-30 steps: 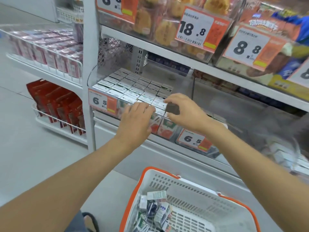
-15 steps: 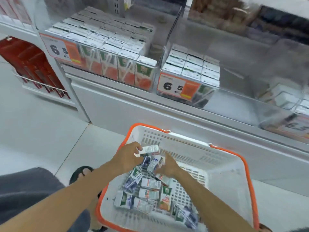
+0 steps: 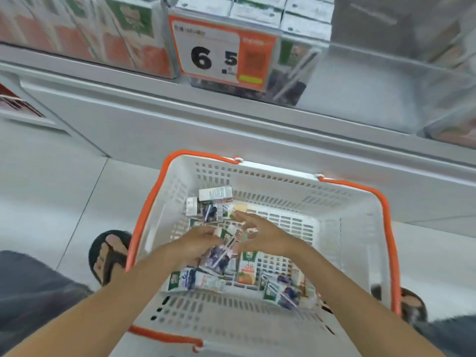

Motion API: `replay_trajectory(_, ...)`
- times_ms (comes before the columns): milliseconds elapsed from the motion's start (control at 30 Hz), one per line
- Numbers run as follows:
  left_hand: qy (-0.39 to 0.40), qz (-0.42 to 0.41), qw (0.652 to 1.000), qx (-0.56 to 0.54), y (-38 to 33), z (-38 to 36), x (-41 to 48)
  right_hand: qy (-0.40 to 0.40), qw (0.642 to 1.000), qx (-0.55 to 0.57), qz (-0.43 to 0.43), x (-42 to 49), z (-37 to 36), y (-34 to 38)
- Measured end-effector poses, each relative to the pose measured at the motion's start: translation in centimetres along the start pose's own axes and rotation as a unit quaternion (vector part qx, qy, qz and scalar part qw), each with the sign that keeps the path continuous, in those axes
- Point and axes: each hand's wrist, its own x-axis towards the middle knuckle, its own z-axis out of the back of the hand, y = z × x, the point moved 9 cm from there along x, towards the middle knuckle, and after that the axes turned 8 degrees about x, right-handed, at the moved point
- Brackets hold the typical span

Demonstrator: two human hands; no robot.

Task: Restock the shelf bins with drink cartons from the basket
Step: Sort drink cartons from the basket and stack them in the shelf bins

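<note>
A white basket with an orange rim [image 3: 386, 228] stands on the floor below me, with several small drink cartons [image 3: 247, 271] lying loose in it. Both my hands are down inside it. My left hand [image 3: 195, 244] curls around a green-and-purple carton [image 3: 226, 240] in the middle of the pile. My right hand [image 3: 265, 234] hovers just right of that carton, fingers spread and touching the pile. Above, the shelf's clear bins [image 3: 360, 81] hold upright cartons: orange-and-green ones [image 3: 134, 34] on the left, white-topped ones [image 3: 257, 9] behind a 6.5 price tag [image 3: 221, 52].
The grey shelf base panel [image 3: 231, 130] runs right behind the basket. My sandalled feet stand either side of it, one on the left [image 3: 109, 253] and one on the right [image 3: 412, 307]. Red packs [image 3: 13, 101] sit on a low rack at far left.
My hands left the shelf bin and dropped into the basket. My view tilted down and closer. The left hand has shifted from the white carton at the back to one in the middle.
</note>
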Motion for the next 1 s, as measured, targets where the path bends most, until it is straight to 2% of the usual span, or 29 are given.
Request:
replay_trajectory(100, -0.044, 0.006, 0.999, -0.017, 2.1, 0.1, 0.4, -0.107, 0.991, -0.065, -0.050, 0.2, 2.8, -4.1)
replay_trajectory(200, -0.055, -0.008, 0.995, -0.079, 2.4, 0.6, 0.2, -0.108, 0.984, -0.099, -0.104, 2.2, 1.5, -7.6)
replay_trajectory(367, -0.087, -0.032, 0.981, -0.173, 2.1, 2.2, -0.2, -0.164, 0.958, -0.220, -0.082, 3.8, 0.7, -7.3)
replay_trajectory(400, -0.096, -0.032, 0.978, -0.182, 2.1, 2.5, -0.3, -0.163, 0.964, -0.194, -0.075, 3.6, 0.9, -7.0)
replay_trajectory(467, -0.120, -0.029, 0.973, -0.193, 2.0, 3.1, -0.6, -0.165, 0.984, -0.013, -0.068, 2.7, 1.8, -6.3)
replay_trajectory(567, -0.128, -0.034, 0.964, -0.232, 1.5, 3.1, -0.8, -0.146, 0.958, 0.244, -0.043, 0.0, 3.0, -3.2)
replay_trajectory(633, -0.126, -0.049, 0.959, -0.251, 0.4, 2.7, -1.1, -0.102, 0.939, 0.327, -0.008, -1.9, 3.2, -0.2)
replay_trajectory(700, -0.106, -0.068, 0.955, -0.270, -1.2, 2.0, -1.7, -0.060, 0.931, 0.361, 0.012, -3.6, 2.9, 2.5)
replay_trajectory(733, -0.084, -0.079, 0.951, -0.286, -2.1, 1.3, -2.1, -0.055, 0.937, 0.345, 0.016, -4.3, 2.7, 3.6)
replay_trajectory(833, 0.008, -0.127, 0.937, -0.325, -5.4, -1.2, -4.2, -0.089, 0.975, 0.203, 0.030, -6.5, 2.2, 6.2)
replay_trajectory(1000, -0.005, -0.205, 0.935, -0.289, -9.2, -1.2, -7.8, -0.155, 0.978, 0.105, 0.090, -10.7, 2.0, 10.6)
